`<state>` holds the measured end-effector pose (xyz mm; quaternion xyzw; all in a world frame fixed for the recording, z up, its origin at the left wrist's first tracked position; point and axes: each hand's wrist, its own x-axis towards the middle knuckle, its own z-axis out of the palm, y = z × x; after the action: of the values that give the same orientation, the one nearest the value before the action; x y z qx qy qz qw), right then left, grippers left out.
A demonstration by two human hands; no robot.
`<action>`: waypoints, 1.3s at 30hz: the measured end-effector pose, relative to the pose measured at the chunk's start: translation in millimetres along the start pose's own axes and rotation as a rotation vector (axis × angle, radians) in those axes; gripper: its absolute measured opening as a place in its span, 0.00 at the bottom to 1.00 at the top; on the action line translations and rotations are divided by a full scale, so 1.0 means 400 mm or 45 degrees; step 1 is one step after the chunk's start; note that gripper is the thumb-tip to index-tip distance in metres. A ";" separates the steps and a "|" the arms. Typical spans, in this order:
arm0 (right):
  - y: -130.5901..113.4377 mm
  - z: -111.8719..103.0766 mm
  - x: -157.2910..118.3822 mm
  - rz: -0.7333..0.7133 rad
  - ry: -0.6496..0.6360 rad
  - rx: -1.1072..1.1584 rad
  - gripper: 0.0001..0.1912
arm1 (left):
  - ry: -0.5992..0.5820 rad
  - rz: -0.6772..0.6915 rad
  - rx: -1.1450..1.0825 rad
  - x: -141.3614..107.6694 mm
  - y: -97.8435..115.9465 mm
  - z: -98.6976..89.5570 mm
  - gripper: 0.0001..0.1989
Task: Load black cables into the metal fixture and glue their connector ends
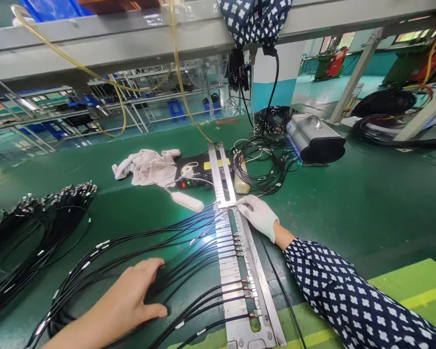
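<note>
My left hand [131, 295], bare, hovers over black cables [105, 242] at the lower left, thumb and fingers apart with nothing between them. A white glove covers my right hand [257, 215]. Its fingertips are pinched together at the edge of a long slotted metal fixture [227, 271]; what they grip there is too small to make out. Across the fixture lie the ends of several cables, their small metal connectors [245, 293] lined up along its slot. A flat slotted metal plate [220, 174] extends from the fixture's far part.
A lit white lamp [187, 201] lies left of the fixture. Beyond are a crumpled cloth [147, 167], a black control box [192, 169], coiled cables [265, 165] and a silver-black machine [314, 140]. A cable bundle [39, 228] lies left. A metal shelf beam [131, 41] crosses above.
</note>
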<state>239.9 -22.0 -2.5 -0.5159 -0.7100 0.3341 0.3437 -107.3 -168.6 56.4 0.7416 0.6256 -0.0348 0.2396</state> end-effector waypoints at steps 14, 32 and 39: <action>-0.004 0.000 0.001 0.013 0.005 0.006 0.08 | -0.502 -0.139 -0.512 0.005 0.067 -0.038 0.13; -0.004 -0.002 0.002 -0.005 0.003 0.005 0.08 | -0.309 -0.032 -0.558 0.057 -0.017 -0.115 0.26; 0.000 -0.001 0.002 -0.004 0.015 0.013 0.07 | 0.300 0.092 0.363 0.022 0.037 -0.040 0.25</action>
<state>239.8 -21.2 -2.1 -0.5149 -0.7071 0.3342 0.3509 -95.3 -155.9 72.3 0.7889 0.6111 -0.0275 0.0584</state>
